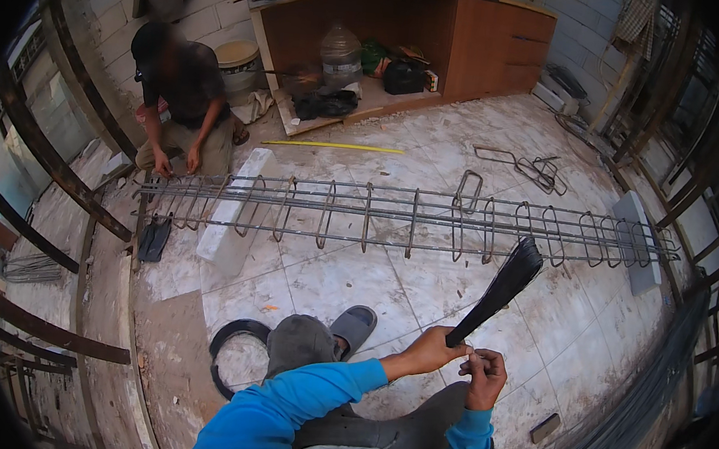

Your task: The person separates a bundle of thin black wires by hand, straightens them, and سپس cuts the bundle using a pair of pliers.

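Observation:
My left hand (432, 350) grips the lower end of a long bundle of thin black wires (503, 282) that slants up to the right. My right hand (485, 371) is just right of that end, fingers curled and pinched; what lies between them is too small to make out. Beyond both hands, a long steel rebar cage (367, 218) with rectangular stirrups rests crosswise on white blocks (216, 249). A black coiled ring (246, 327) lies left of my knee, near my sandal (354, 332).
A co-worker (183, 101) squats at the cage's left end. Behind are a wooden cabinet (499, 54), a yellow rod (332, 145) and loose stirrups (541, 171). Metal posts (60, 167) edge the left; long steel wires (633, 398) lie at my right.

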The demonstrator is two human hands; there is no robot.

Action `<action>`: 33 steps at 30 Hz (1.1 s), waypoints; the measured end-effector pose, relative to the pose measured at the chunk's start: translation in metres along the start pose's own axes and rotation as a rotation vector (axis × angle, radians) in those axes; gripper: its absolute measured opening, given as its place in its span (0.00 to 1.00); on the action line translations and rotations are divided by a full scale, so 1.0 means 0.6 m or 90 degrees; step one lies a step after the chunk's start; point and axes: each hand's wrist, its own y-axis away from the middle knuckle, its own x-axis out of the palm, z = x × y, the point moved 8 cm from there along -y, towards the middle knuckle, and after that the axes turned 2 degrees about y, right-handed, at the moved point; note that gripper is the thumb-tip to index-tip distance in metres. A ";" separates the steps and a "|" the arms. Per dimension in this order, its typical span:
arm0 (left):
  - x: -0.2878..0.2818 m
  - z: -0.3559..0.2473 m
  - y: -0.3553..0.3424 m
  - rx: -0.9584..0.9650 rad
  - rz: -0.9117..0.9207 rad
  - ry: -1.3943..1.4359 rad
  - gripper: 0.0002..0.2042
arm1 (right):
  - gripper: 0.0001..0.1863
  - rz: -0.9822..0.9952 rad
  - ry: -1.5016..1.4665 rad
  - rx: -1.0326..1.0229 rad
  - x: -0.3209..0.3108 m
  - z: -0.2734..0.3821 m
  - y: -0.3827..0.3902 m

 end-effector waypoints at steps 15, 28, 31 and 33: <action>-0.042 0.010 -0.004 -0.032 -0.031 -0.022 0.19 | 0.06 0.169 -0.503 0.239 0.035 -0.070 0.025; -0.018 -0.014 0.009 0.003 -0.004 -0.135 0.15 | 0.25 0.141 0.094 -0.029 -0.003 -0.020 0.033; 0.007 0.005 0.005 -0.034 0.020 -0.056 0.17 | 0.18 0.090 0.037 0.008 -0.009 -0.042 0.028; 0.015 0.003 -0.001 -0.035 0.031 -0.050 0.17 | 0.10 0.010 -0.010 0.037 -0.012 -0.038 0.024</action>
